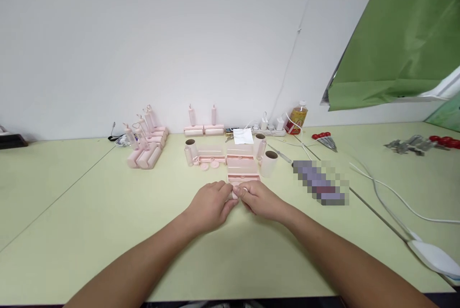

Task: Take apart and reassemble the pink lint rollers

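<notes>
Left forearm (143, 255) and right forearm (334, 250), both mine, enter from the lower edge and converge over the pale green tabletop (230, 260). At their meeting point, my left hand (212, 205) and right hand (259, 199) are together, clamped from either side on a small pale pink part (234, 195); my fingers hide most of it, so its full shape cannot be told. It lies just on the near side of an open pink case (243, 167), whose lid stands raised. Beyond and to the left, two pink discs (214, 165) rest flat; to the right, a hollow roll (268, 167) stands upright, its brown core facing up. Closed pink cases (194, 130) line the wall. For good practice, I judge that one hand should steady the part while the opposite thumb presses squarely, with even force, since apparently thin plastic could crack if twisted askew. Working low limits any drop, and my knuckles should clear the raised lid.
</notes>
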Available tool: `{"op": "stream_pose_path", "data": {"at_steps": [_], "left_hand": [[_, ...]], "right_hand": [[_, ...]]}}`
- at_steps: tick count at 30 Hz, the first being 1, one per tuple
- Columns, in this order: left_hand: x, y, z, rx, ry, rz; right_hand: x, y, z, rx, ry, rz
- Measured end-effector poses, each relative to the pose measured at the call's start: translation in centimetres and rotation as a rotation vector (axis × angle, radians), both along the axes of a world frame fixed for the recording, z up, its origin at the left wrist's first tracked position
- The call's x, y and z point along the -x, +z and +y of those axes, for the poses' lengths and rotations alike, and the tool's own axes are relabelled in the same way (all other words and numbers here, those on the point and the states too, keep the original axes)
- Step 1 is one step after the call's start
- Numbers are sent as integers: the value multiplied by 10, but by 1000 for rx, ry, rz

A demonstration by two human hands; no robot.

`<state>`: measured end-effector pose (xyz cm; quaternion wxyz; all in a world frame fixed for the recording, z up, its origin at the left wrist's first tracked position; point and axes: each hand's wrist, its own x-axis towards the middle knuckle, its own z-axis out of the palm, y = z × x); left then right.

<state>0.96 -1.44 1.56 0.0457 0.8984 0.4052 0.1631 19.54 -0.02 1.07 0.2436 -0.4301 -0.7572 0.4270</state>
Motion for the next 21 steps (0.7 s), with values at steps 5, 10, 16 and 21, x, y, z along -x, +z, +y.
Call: {"op": "stream_pose_path", "data": {"at_steps": [5,10,16,21], "left_hand": [[2,-5,-1,-13,-5,-28],[2,-7,-1,34,-40,-123],[6,-4,2,341,-32,-454],[20,1,14,449,109,-789]], "right_hand": [[-2,3,0,6,54,78],[-1,7,-4,-71,145,63],[-18,20,-1,-173,156,142],[-49,42,11,-364,-285,-9]]}}
